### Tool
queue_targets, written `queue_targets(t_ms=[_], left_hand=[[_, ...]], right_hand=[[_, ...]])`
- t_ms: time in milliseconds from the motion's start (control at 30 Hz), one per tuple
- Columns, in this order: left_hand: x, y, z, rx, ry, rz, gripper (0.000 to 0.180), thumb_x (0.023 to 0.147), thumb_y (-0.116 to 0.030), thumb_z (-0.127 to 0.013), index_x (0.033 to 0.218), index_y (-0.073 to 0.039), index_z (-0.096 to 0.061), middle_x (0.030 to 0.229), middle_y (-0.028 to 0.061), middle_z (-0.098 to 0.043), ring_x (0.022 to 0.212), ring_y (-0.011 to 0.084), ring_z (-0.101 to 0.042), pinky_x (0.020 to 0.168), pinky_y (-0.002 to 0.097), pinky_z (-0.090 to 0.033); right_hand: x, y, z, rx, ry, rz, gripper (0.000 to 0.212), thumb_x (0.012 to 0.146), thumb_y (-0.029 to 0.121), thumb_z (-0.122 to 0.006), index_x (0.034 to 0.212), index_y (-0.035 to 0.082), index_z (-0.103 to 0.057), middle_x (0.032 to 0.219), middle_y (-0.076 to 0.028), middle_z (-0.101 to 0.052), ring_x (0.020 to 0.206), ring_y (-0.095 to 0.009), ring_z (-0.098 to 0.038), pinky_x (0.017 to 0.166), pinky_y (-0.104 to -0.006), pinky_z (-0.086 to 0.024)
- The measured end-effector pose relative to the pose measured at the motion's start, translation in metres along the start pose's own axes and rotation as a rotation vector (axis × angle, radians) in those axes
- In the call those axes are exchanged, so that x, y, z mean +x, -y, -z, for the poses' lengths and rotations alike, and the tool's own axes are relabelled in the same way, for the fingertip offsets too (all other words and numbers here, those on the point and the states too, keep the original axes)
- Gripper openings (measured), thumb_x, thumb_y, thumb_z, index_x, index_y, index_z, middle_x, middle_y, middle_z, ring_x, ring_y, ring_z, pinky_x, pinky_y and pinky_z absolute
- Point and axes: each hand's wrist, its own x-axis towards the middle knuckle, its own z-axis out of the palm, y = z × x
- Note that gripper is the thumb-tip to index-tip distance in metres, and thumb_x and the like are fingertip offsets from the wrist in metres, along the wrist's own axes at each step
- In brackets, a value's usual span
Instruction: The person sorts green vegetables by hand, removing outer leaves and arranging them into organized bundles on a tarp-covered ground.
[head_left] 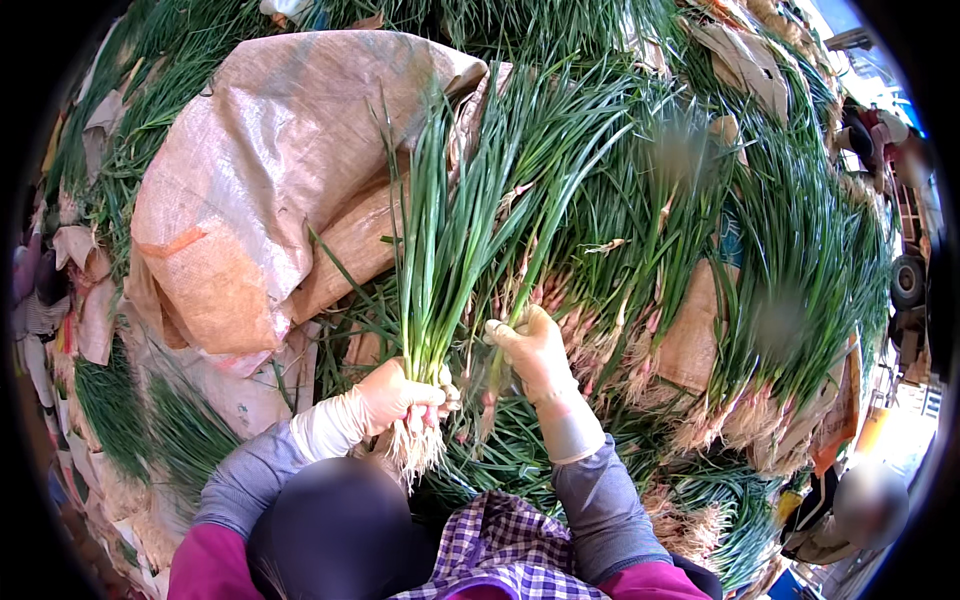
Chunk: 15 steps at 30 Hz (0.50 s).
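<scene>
A checked purple-and-white cloth [500, 545] over the person's front lies closest below, between two grey sleeves with magenta at the elbows. Just above it, the left hand [395, 395], in a pale glove, is closed tight around a bunch of green onions [440, 250], clamped low on the white stalks. The pale roots hang in a tuft directly under the fist, and the long green leaves stand up and fan out well above it. Beside that grip, to its right and slightly higher, the right hand [530, 345], also gloved, has its fingers curled around a few stalks at the root end of the heaped onions [700, 260]; whether it pinches one stalk or several cannot be told.

Judging by how things lie, the work looks early to middling: one modest bunch is gathered in the left fist, and the right is adding to it or sorting from the pile. The heap beyond both hands is very large and appears mostly unsorted. Up and left of the gripped bunch, woven tan sacks [260, 190] cover more onions.
</scene>
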Motion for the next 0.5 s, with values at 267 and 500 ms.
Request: queue_targets(t_ms=[267,500], left_hand=[[0.004,0.000,-0.002,-0.201,0.038,0.003,0.022,0.080,-0.003,-0.058,0.101,-0.002,-0.051,0.072,0.0069,-0.059,0.052,0.0111,-0.057,0.039,0.0186,-0.044],[0.018,0.028,0.033,-0.377,0.196,-0.051,0.037,0.075,-0.002,-0.058,0.112,0.000,-0.052,0.091,0.0151,-0.061,0.085,0.0273,-0.062,0.081,0.0422,-0.051]], right_hand=[[-0.008,0.009,-0.023,0.049,0.271,-0.062,0.029,0.088,0.026,-0.063,0.090,-0.002,-0.054,0.067,0.000,-0.052,0.058,-0.007,-0.047,0.050,-0.0222,-0.039],[-0.020,0.008,0.001,-0.311,0.774,0.100,0.038,0.090,0.033,-0.058,0.113,0.003,-0.058,0.099,-0.012,-0.066,0.086,-0.020,-0.064,0.072,-0.0313,-0.049]])
